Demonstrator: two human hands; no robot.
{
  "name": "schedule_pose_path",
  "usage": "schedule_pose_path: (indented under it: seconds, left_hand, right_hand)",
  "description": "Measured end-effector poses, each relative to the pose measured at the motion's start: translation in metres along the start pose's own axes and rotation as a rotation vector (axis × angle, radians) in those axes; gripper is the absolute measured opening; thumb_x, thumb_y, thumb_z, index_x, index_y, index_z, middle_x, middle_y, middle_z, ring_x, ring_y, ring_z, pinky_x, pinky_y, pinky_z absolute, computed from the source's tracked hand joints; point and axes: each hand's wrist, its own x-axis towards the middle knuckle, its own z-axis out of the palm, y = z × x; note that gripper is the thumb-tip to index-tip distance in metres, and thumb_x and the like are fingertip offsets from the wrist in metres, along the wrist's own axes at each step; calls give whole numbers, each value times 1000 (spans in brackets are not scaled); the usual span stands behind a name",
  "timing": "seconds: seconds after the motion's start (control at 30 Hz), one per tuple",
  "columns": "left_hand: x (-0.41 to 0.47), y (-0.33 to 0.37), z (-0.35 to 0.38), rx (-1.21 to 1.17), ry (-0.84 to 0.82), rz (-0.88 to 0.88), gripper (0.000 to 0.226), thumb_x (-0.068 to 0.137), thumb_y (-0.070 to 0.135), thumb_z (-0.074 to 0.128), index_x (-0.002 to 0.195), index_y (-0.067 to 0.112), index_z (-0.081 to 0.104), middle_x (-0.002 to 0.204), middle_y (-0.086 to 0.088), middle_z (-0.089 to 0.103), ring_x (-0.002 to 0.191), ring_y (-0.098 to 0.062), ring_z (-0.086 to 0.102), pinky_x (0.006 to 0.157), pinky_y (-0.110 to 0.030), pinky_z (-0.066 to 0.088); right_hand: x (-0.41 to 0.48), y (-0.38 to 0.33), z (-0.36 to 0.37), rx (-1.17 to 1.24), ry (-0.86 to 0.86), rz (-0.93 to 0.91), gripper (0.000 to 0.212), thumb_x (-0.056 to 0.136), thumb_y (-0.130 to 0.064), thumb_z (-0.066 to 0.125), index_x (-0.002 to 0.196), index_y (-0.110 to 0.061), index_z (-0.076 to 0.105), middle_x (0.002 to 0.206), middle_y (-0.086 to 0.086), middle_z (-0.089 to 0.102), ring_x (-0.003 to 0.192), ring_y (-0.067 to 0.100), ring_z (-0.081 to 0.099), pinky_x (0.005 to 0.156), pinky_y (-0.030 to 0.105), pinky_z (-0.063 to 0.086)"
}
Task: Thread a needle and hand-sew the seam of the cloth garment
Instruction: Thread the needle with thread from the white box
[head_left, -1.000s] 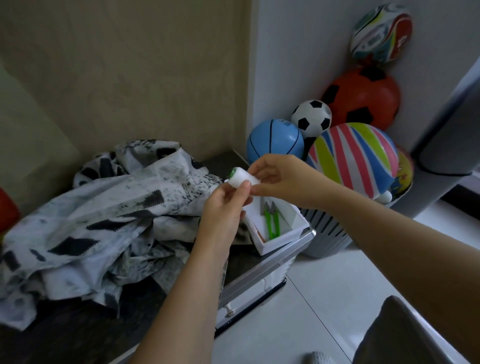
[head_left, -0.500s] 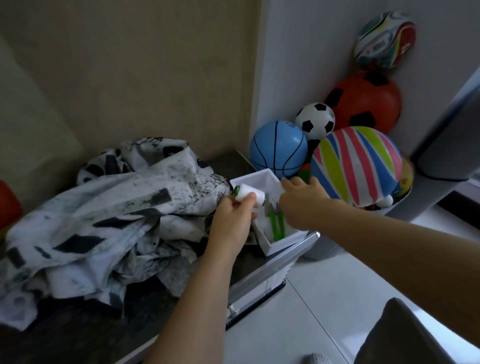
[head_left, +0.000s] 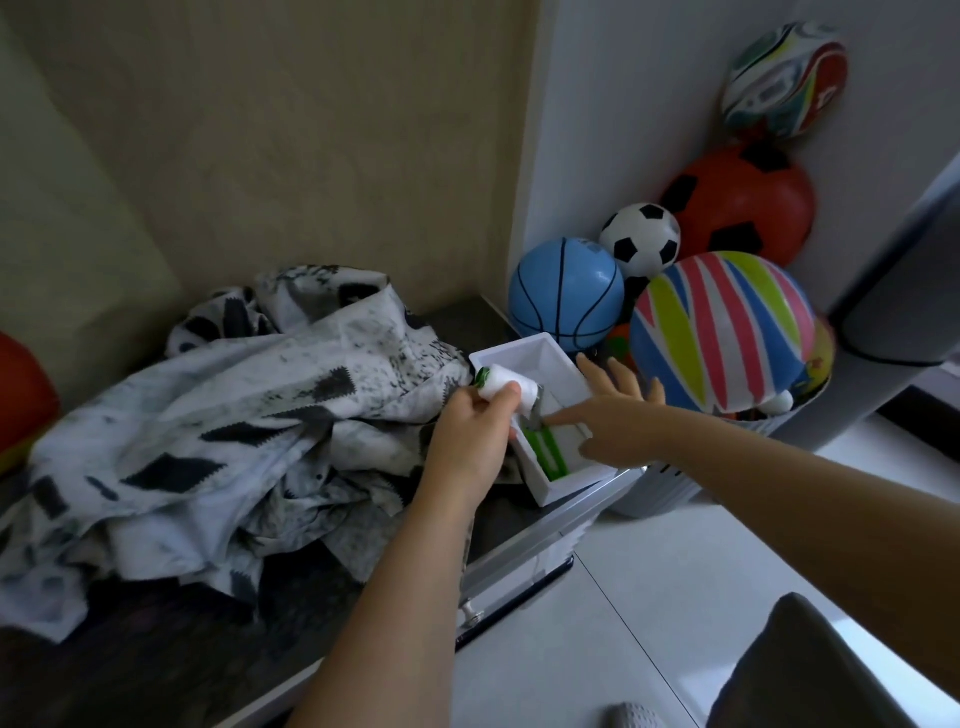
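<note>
Fingers of the left hand (head_left: 470, 441) curl round a thread spool (head_left: 501, 375), white with a green end, gripping it sideways just above the left rim of a white box (head_left: 519, 352). Held up like this, the spool seems kept ready so that thread can be drawn off. To its right, the right hand (head_left: 621, 418) is spread and holds nothing. Its index finger stretches into the box toward green-handled snips (head_left: 548, 451) lying inside, probably to fetch a tool. Whether the fingertip touches them cannot be told. No needle is visible; it may be in the box, too small to see.

The box sits at the right edge of a dark tabletop (head_left: 156, 654), within easy reach of both hands. The garment (head_left: 234, 431), white cloth with black patches, lies crumpled in a heap to the left, just beside the left hand, not yet sewn. Beyond the box, on the right, coloured balls (head_left: 722, 332) are piled in a basket (head_left: 660, 483) against the wall.
</note>
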Motion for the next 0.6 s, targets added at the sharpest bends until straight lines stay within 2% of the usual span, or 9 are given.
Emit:
schedule_pose_path:
  seconds: [0.1,0.2,0.3,0.4,0.47,0.6]
  left_hand:
    - [-1,1,1,-7,6,-1,29,92,36,54,113,16,58,100,0,66,89,-13,62,63,-26,42]
    - [-1,2,1,-7,9,-8,30,92,37,54,114,16,58,103,-2,66,88,-13,61,62,-26,42]
    - [0,3,1,-1,19,-10,33,92,38,54,115,15,58,106,-3,66,92,-15,61,64,-27,42]
    - [1,2,2,1,24,3,35,92,38,55,117,13,59,107,-3,65,94,-17,60,65,-27,41]
    - [1,1,2,5,21,7,35,92,38,54,117,13,59,105,-4,65,92,-16,59,63,-26,39]
    - [2,-1,1,5,16,8,37,92,39,54,119,14,58,110,-3,65,96,-17,60,63,-24,39]
  right_hand:
    - [1,0,-5,-76,136,-1,48,93,-27,54,133,-51,42,157,0,-19,141,33,-23,107,65,-11]
    - [3,0,-10,-238,234,30,32,94,-32,52,125,-41,55,158,5,-10,141,35,-21,107,65,-9]
    - [7,-6,-5,-416,230,15,35,92,-34,54,127,-30,55,158,10,-5,143,36,-16,109,64,-4]
    - [10,-15,-1,-485,176,25,42,90,-37,57,130,-26,51,158,13,-10,142,37,-18,109,67,-4]
    - [12,-17,0,-403,114,88,45,91,-34,55,134,-26,46,157,11,-16,141,38,-21,107,69,-7]
    - [17,-18,5,14,-2,256,64,94,-33,47,150,-25,16,156,2,-24,141,32,-23,108,66,-7]
